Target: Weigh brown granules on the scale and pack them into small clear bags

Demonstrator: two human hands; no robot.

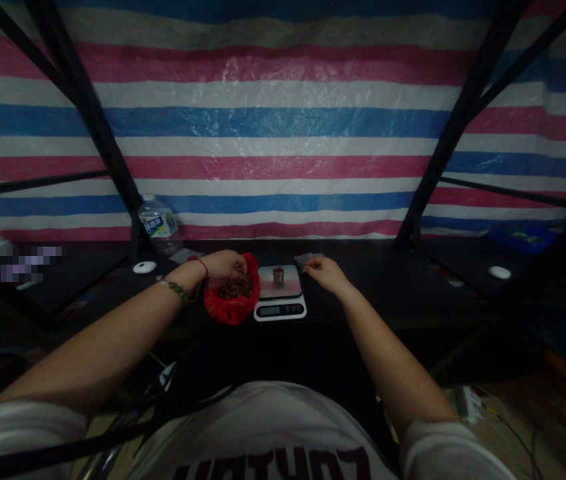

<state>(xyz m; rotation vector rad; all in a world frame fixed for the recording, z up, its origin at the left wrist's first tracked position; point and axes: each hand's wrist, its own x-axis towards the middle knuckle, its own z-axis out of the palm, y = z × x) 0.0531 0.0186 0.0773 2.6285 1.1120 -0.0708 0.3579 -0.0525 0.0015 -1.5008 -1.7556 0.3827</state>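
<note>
A red plastic bag (pixel 233 315) stands open on the dark table, filled with small brown pieces (pixel 235 288). My left hand (pixel 227 265) reaches over its far rim, fingers curled together at the pieces; whatever they grip is too small to make out. Right of the bag is a white kitchen scale (pixel 281 311) with a small metal cup (pixel 278 275) on its plate, and brown contents show at the cup's top. Beyond the scale's right side, my right hand (pixel 327 273) has thumb and fingers pinched together, with a tiny pale bit at the tips. Clear plastic (pixel 307 257) lies just behind them.
A large clear bottle (pixel 160 225) stands at the back left, near a white oval object (pixel 145 267). Another white oval object (pixel 499 273) and a blue tray (pixel 525 239) are at the right. Black metal posts (pixel 425 160) frame the table before a striped plastic sheet (pixel 273 127).
</note>
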